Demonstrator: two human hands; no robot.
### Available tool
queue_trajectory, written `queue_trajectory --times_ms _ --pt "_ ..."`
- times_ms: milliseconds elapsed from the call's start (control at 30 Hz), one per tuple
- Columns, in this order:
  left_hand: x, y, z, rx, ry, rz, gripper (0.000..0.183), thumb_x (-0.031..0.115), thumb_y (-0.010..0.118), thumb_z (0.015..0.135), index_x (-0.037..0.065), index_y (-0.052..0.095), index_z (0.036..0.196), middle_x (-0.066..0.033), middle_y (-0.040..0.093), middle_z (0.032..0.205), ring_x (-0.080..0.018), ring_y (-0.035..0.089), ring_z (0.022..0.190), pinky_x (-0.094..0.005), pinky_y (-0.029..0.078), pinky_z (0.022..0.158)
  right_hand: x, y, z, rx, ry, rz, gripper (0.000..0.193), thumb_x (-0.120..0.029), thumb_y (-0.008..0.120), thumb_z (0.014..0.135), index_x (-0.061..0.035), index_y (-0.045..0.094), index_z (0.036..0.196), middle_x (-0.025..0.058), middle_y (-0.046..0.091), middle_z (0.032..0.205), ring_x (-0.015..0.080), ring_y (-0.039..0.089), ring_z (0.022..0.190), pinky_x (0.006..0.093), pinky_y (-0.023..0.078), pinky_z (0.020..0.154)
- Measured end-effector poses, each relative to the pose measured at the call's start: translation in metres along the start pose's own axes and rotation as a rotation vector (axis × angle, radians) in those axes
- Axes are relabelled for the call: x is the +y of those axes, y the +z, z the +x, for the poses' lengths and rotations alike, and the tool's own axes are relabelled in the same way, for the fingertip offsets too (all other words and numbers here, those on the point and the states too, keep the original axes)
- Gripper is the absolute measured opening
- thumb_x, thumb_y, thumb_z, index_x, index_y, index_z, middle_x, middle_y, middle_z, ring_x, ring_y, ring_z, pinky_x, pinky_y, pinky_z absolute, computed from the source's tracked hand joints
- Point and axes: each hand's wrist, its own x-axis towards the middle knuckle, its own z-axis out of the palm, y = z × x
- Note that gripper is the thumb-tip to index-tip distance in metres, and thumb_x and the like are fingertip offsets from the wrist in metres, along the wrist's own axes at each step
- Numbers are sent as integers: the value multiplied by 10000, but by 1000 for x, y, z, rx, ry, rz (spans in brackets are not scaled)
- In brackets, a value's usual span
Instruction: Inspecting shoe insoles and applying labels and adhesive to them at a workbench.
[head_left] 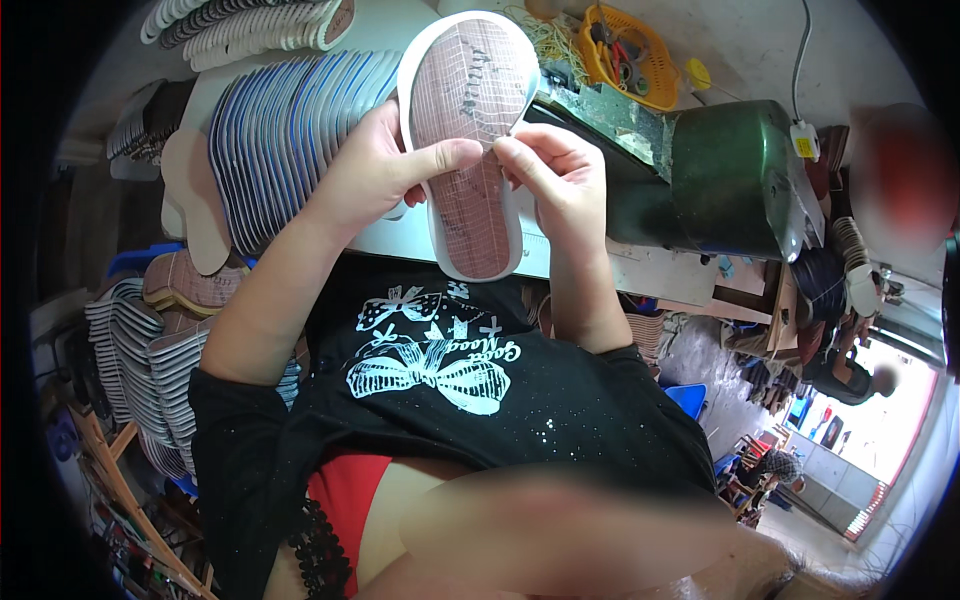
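Observation:
An insole (468,100) with a pinkish-brown lined face and a white rim is held upright over the table edge, its wide end up. Dark handwriting marks the face. My left hand (378,168) grips its left edge, thumb laid across the narrow waist and fingers behind, partly hidden. At the opposite edge my right hand (562,180) is closed, thumb and forefinger pinched together by the insole's face. Whatever lies in that pinch is too small to make out. Close to my left hand runs a long row of stacked insoles (295,140) with grey and blue edges.
A green machine (725,180) stands on the bench to the right. Behind it sits a yellow basket (655,65) of tools. More stacked soles (150,370) fill the lower left, and white ones (270,35) lie at the far left. Other people are in the right background.

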Motion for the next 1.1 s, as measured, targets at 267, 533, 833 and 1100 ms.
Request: queue_trajectory --times_ms 267,533,833,1100 --pt "-10 2 11 -83 -2 -348 319 229 712 827 7 605 1029 2 627 757 -20 517 528 -156 390 431 17 -8 7 -184 139 420 209 -119 674 827 29 649 972 52 651 827 79 592 681 201 494 585" --pt "-7 -7 11 -110 -23 -81 302 292 717 816 33 626 941 17 612 709 -8 468 485 -145 339 408 7 -25 19 -268 157 110 163 -120 702 807 37 673 837 70 646 748 117 611 640 226 497 572" --pt "-2 -14 8 -189 -118 -133 332 300 725 804 20 621 950 0 615 728 -33 522 543 -156 407 475 14 -21 22 -360 130 268 128 -41 693 795 56 660 872 106 657 734 151 639 636 251 536 581" --pt "2 -18 17 -49 78 -55 624 250 775 749 -23 473 1223 -87 609 1083 -153 571 1026 -306 450 907 -20 0 21 -241 142 -345 180 -126 680 845 39 642 782 56 650 730 82 607 646 208 514 613"
